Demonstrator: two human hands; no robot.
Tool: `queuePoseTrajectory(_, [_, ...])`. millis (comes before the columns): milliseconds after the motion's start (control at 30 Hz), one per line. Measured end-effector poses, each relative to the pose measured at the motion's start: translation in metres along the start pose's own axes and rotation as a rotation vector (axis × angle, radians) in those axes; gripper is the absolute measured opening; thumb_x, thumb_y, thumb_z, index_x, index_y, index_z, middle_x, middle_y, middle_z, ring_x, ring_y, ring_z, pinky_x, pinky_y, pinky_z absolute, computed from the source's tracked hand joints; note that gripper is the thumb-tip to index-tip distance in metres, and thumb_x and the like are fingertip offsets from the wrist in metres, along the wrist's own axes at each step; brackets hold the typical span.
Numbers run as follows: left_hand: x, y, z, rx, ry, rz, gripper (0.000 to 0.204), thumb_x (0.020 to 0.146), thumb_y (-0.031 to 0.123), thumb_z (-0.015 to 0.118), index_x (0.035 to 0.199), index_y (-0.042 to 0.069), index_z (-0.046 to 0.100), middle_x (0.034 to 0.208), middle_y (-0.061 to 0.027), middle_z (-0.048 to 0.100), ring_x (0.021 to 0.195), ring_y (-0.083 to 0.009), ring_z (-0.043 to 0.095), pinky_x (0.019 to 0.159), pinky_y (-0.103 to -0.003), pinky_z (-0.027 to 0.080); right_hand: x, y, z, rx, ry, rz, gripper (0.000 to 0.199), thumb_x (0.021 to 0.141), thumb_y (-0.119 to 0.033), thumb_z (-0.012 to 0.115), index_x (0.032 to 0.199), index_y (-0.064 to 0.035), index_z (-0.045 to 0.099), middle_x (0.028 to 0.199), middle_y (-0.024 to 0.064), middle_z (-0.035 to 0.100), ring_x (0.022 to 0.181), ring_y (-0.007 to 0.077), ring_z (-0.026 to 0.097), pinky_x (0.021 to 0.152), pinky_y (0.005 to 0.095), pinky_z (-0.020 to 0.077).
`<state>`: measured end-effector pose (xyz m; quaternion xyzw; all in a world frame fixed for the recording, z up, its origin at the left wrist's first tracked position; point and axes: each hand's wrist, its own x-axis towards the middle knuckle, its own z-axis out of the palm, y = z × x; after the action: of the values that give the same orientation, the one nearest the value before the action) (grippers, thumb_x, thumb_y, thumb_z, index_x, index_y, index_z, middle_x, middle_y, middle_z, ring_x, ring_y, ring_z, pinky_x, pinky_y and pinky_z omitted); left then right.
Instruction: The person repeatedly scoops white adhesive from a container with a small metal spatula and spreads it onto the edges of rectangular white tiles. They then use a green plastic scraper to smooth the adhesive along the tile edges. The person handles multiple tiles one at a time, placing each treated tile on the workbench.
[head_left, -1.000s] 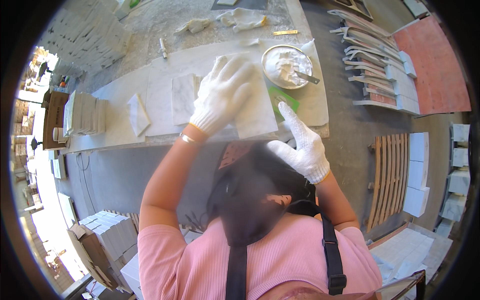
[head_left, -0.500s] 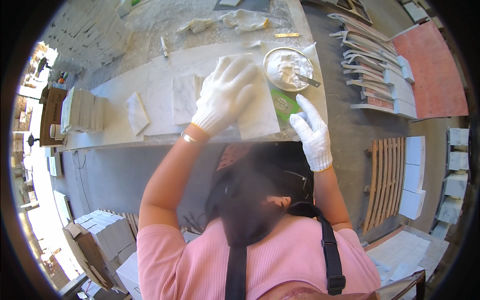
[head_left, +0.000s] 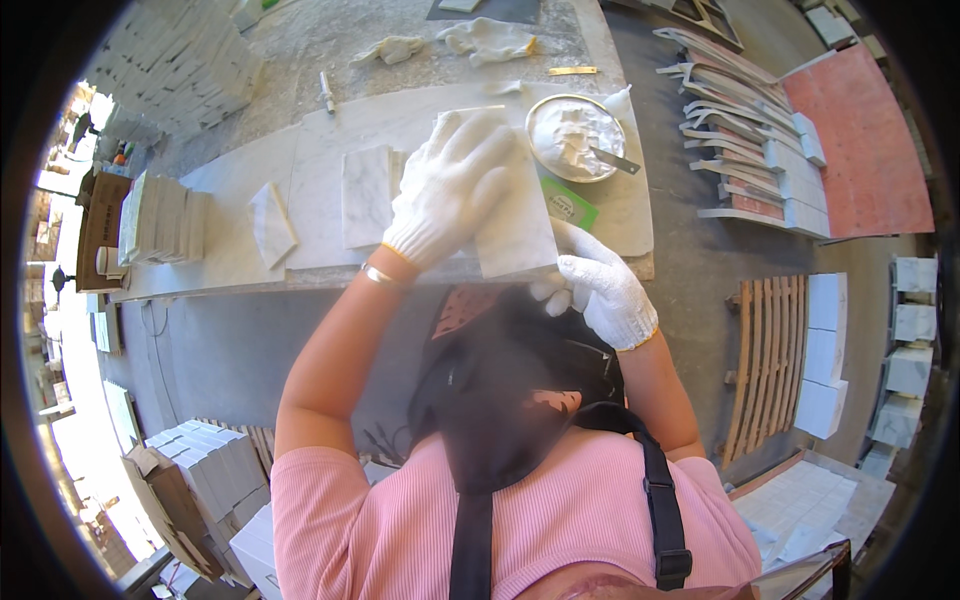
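1. Head view, looking straight down: a person in a pink ribbed top works at a long pale counter (head_left: 200, 270) that runs across the upper half of the picture.
2. The left hand (head_left: 450, 190), in a white knit glove, lies flat with fingers spread on top of a white marble tile (head_left: 515, 235), pressing on its upper face.
3. The right hand (head_left: 600, 290), also gloved in white, grips the same tile from its lower right corner, at about 4 o'clock of the left hand, fingers curled under the edge.
4. The tile sits at the near edge of the counter, tilted slightly, just above the person's head.
5. At 9 o'clock of the held tile, a second square marble tile (head_left: 367, 195) lies flat; farther left lies a smaller tile (head_left: 270, 222) turned cornerwise.
6. At 1 o'clock, a round metal bowl (head_left: 575, 135) holds white paste, with a scraper (head_left: 612, 160) resting in it.
7. A green pad (head_left: 570, 205) lies just below the bowl.
8. At far left a stack of tiles (head_left: 160, 215) stands on the counter's end.
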<state>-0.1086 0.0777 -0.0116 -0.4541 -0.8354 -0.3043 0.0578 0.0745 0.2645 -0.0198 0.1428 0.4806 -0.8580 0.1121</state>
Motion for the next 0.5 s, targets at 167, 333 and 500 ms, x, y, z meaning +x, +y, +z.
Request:
queuePoseTrajectory(167, [-0.001, 0.001, 0.000, 0.014, 0.011, 0.002, 0.051, 0.103, 0.036, 0.059, 0.148, 0.012, 0.063, 0.157, -0.0183, 0.054, 0.147, -0.0459, 0.044, 0.118, -0.054, 0.040, -0.011, 0.003, -0.005, -0.031, 0.037, 0.004, 0.073, 0.098, -0.018, 0.065, 0.162, 0.0031, 0.038, 0.127, 0.0171, 0.068, 0.092, 0.0194, 0.068, 0.073, 0.0304, 0.0554])
queuePoseTrajectory(333, [-0.001, -0.002, 0.001, -0.013, 0.027, 0.031, 0.052, 0.103, 0.036, 0.059, 0.148, 0.011, 0.063, 0.157, -0.0180, 0.054, 0.148, -0.0463, 0.043, 0.119, -0.054, 0.040, -0.008, 0.003, -0.002, 0.147, -0.014, 0.044, 0.059, 0.101, -0.022, 0.065, 0.153, 0.0011, 0.049, 0.123, 0.0160, 0.070, 0.090, 0.0182, 0.069, 0.071, 0.0306, 0.0553])
queuePoseTrajectory(500, [0.000, -0.005, 0.003, -0.031, 0.057, 0.045, 0.052, 0.102, 0.034, 0.061, 0.148, 0.010, 0.062, 0.155, -0.0184, 0.056, 0.146, -0.0470, 0.046, 0.117, -0.055, 0.041, 0.007, 0.004, 0.022, -0.202, 0.147, -0.058, 0.030, 0.103, -0.027, 0.067, 0.116, -0.0007, 0.069, 0.090, 0.0095, 0.072, 0.068, 0.0149, 0.063, 0.066, 0.0298, 0.0520])
